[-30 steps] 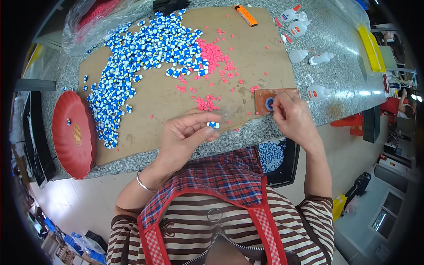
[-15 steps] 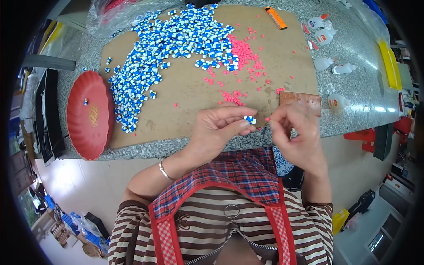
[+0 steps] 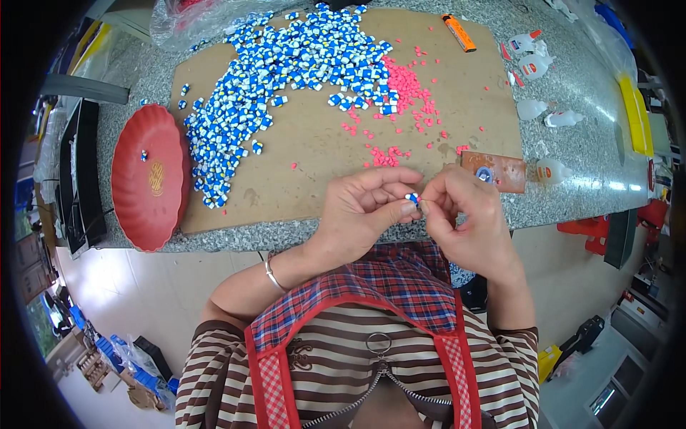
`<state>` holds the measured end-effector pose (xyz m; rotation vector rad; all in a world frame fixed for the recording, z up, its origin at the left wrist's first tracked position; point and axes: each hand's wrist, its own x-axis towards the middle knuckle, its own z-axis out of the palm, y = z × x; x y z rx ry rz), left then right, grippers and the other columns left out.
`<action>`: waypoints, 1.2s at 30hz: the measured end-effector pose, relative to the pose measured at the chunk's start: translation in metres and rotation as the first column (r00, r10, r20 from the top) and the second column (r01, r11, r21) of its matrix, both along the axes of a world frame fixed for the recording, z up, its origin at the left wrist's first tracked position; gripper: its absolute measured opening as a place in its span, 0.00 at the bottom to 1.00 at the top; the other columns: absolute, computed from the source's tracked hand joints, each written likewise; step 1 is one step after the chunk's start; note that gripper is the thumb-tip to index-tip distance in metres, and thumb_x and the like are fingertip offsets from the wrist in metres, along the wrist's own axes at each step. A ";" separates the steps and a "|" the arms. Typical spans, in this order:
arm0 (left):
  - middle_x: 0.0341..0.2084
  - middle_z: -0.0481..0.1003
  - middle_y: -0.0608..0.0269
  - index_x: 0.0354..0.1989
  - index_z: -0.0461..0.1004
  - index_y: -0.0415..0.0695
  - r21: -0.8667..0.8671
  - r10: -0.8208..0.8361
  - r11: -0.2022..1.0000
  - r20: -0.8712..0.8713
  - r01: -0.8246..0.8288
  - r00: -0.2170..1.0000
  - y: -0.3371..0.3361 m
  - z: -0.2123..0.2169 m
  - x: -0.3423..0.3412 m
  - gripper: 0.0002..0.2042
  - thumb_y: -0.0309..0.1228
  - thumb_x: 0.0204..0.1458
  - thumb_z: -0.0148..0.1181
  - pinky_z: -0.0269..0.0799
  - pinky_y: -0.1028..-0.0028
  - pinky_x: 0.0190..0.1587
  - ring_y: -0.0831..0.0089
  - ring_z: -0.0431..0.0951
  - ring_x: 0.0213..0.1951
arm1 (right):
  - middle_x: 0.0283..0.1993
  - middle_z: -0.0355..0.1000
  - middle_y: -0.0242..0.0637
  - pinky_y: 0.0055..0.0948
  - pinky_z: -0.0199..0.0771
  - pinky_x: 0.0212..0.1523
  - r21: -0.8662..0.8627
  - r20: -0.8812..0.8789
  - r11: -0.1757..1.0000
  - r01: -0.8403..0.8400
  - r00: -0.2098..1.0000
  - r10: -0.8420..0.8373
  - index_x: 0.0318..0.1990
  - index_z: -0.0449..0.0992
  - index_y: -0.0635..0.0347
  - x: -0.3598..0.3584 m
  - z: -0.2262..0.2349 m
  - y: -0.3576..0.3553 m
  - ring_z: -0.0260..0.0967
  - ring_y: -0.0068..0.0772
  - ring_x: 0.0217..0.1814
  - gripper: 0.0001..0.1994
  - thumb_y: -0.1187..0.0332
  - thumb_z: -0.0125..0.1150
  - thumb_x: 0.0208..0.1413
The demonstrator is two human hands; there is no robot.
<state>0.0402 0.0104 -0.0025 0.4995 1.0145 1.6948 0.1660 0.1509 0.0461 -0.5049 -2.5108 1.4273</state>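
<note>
1. My left hand (image 3: 364, 207) is curled nearly shut, thumb and forefinger pinching one small blue-and-white piece (image 3: 412, 198) just above the near edge of the table.
2. My right hand (image 3: 464, 214) meets it from the other side, fingertips closed tight against the same piece. Whether they carry one of the pink bits I cannot tell, since my fingers hide it.
3. To do this well, I judge that I should keep both wrists close to my chest, steady the piece with the left pinch and let only the right fingertips work. The part is tiny and looks like smooth hard plastic, so too much squeeze could shoot it out.
4. Holding it over the table rather than my lap means a dropped piece lands where I can find it.
5. The cardboard sheet (image 3: 321, 150) under the work is matt, brown and a little stained, which should stop small pieces sliding.
6. The heap of blue-and-white pieces (image 3: 286, 71) lies across its far left, blocky and glossy. The pink bits (image 3: 404, 79) beside them are smaller and grainy-looking.
7. The red tray (image 3: 139, 207) to my left is shiny, with a scalloped rim, and holds a single blue-and-white piece.
8. The table (image 3: 572, 179) is speckled grey stone, polished enough to glare.
</note>
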 end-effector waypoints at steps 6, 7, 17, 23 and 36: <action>0.38 0.79 0.58 0.57 0.69 0.33 -0.015 0.008 1.000 -0.015 -0.008 1.000 -0.011 0.000 -0.001 0.19 0.14 0.57 0.57 0.78 0.78 0.45 0.76 0.80 0.41 | 0.28 0.70 0.27 0.16 0.68 0.23 -0.744 0.128 0.667 0.039 0.988 0.085 0.36 0.68 0.62 -0.004 -0.017 0.004 0.68 0.13 0.24 0.05 0.77 0.60 0.59; 0.38 0.79 0.58 0.57 0.70 0.34 -0.060 0.004 0.998 -0.063 -0.008 0.998 -0.018 0.002 -0.005 0.18 0.15 0.56 0.57 0.78 0.78 0.45 0.76 0.80 0.41 | 0.30 0.71 0.29 0.15 0.69 0.23 -0.766 0.139 0.642 0.040 0.985 0.105 0.38 0.69 0.63 -0.005 -0.021 0.002 0.69 0.14 0.25 0.05 0.78 0.60 0.58; 0.42 0.78 0.59 0.45 0.81 0.37 0.136 0.136 0.534 -0.988 -0.834 -0.074 -0.147 0.065 -0.150 0.10 0.19 0.55 0.59 0.71 0.76 0.50 0.74 0.76 0.46 | 0.36 0.69 0.47 0.44 0.71 0.32 0.238 -0.004 0.971 0.026 1.000 -0.026 0.35 0.70 0.65 -0.031 -0.054 0.026 0.71 0.53 0.33 0.05 0.80 0.57 0.52; 0.43 0.78 0.57 0.43 0.81 0.41 -0.008 0.100 0.852 -0.979 -0.524 0.177 -0.068 0.025 -0.124 0.11 0.21 0.51 0.63 0.73 0.71 0.46 0.66 0.78 0.45 | 0.36 0.69 0.46 0.48 0.70 0.31 0.376 0.035 0.926 -0.006 0.999 -0.008 0.34 0.69 0.63 -0.035 -0.058 0.023 0.71 0.54 0.33 0.05 0.78 0.59 0.51; 0.34 0.74 0.55 0.40 0.81 0.41 0.025 0.071 0.949 -0.988 -0.314 0.135 -0.008 0.010 -0.082 0.14 0.14 0.47 0.54 0.72 0.68 0.32 0.61 0.77 0.33 | 0.31 0.67 0.40 0.30 0.69 0.22 0.070 -0.131 0.997 0.024 0.991 -0.015 0.35 0.69 0.64 -0.012 -0.032 0.000 0.70 0.36 0.25 0.08 0.82 0.59 0.50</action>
